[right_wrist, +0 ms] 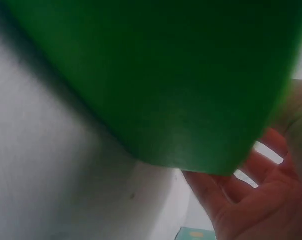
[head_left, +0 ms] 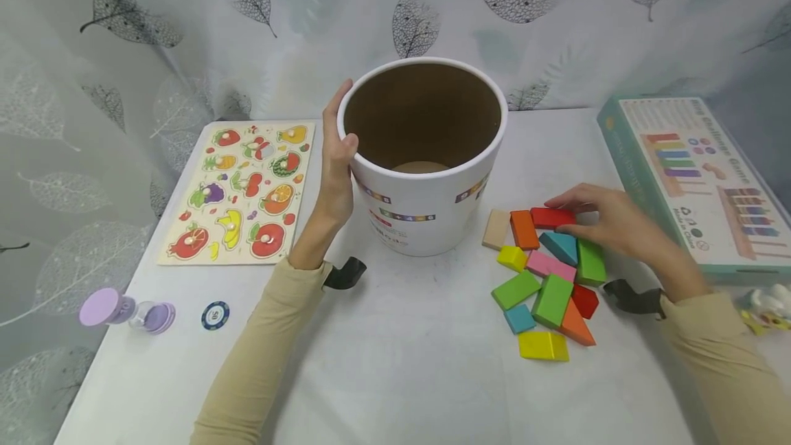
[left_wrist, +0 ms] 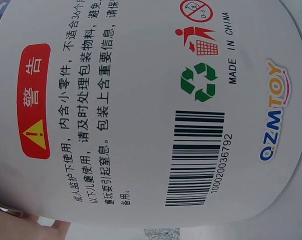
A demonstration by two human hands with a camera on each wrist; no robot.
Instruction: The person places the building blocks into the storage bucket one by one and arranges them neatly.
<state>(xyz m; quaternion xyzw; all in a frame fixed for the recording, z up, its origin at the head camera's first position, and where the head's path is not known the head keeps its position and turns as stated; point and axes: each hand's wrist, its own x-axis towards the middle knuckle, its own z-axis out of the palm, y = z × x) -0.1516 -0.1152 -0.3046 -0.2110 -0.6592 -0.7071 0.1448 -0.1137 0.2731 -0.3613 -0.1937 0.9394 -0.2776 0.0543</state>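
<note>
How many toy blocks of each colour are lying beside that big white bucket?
Green blocks: 3
Red blocks: 2
Orange blocks: 2
Yellow blocks: 2
Blue blocks: 2
Pink block: 1
Plain wood-coloured block: 1
Total visible: 13
</note>
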